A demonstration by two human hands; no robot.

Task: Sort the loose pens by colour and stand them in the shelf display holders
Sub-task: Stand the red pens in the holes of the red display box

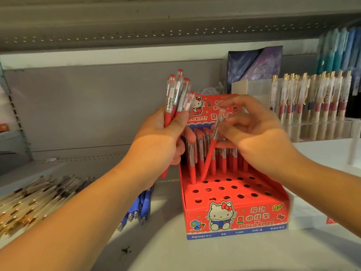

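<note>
The right hand (259, 137) pinches one red pen (212, 151) near its clear top between thumb and curled fingers (233, 118). The pen is tilted, its tip down at the red display holder (234, 218). The left hand (160, 137) grips a bundle of red pens (175, 94), fingers wrapped round them (caps up). Blue pens (140, 208) lie on the shelf (175, 255).

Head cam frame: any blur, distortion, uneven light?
Head view: wide-angle bend bows the grey metal upper shelf; warm light tints the left hand; right hand and its red plastic pen are motion-blurred; clear gold-clipped pens at lower left are soft; red cardboard pen holder print is legible.
</note>
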